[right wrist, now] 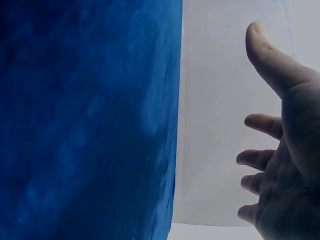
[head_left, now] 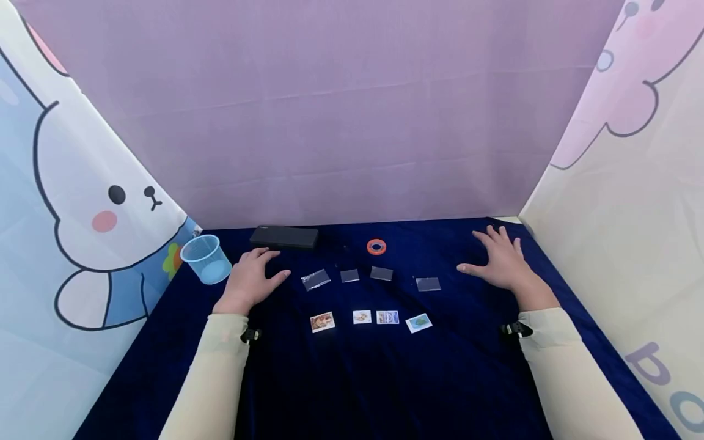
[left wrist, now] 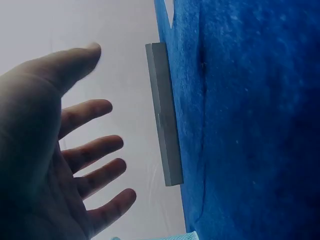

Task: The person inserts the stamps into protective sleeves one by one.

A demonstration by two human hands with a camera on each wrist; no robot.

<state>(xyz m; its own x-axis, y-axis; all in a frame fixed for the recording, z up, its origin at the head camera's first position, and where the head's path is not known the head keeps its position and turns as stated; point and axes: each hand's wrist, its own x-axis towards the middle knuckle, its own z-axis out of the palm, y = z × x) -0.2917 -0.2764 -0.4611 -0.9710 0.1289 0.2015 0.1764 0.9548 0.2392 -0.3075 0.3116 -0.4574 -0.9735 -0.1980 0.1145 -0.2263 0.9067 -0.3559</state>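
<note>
My left hand is held over the left of the table, its fingers spread and holding nothing. Just beyond it lies a flat black box, which the left wrist view shows as a long bar. On the right, my right hand also has spread fingers and holds nothing. Between the hands is a row of several small clear plastic sleeves, from a left sleeve to a right sleeve. Nearer me lie several small picture cards, among them a brown one and a blue-green one.
A light blue mesh basket stands left of my left hand. An orange-red roll of tape lies at the back middle. Dark blue cloth covers the table. Fabric walls rise at the back and both sides.
</note>
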